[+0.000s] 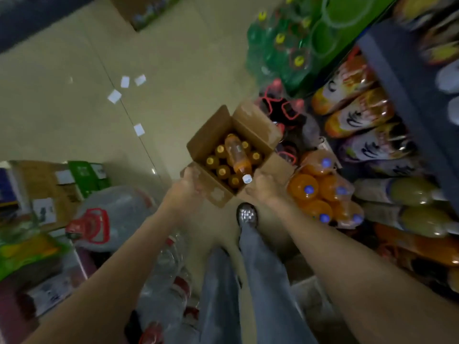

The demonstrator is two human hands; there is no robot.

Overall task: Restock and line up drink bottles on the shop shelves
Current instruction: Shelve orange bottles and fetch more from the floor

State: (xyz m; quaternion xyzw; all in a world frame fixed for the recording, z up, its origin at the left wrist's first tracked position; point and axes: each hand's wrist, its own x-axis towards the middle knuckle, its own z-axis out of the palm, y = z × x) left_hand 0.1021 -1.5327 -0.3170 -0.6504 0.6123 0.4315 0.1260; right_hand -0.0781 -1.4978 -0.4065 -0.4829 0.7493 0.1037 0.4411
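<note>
The carton (224, 135) is gripped at its near flaps by both hands; the loose bottle (238, 157) lies cap-first toward the right hand (264, 186), nearer than the left hand (190, 181).

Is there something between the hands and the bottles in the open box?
Nothing visible blocks them. The box has its flaps open, and one orange bottle lies loose on top of the standing ones. Both hands, left and right, grip the box's near edges.
</note>
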